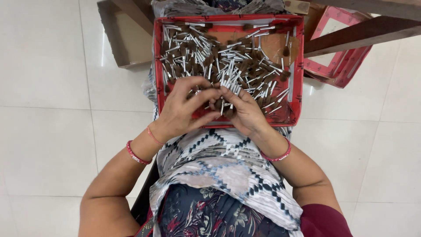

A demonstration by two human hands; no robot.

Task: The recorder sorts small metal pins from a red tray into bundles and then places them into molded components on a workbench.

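Both hands' fingers pinching metal-stemmed brushes, red tray on lap, cardboard box behind.

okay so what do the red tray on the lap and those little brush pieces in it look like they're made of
The red tray looks like glossy coated cardboard: thin folded walls, brown board showing on its bare floor. The brush pieces seem to have shiny silvery metal tubes, by their bright glints, tipped with dark brown tufts, probably hair or fibre; too small to tell which. The left hand and right hand hold a small bunch of them.

Bright, even daylight, glare streaks on the glossy floor tiles, sharp focus, soft shadows.
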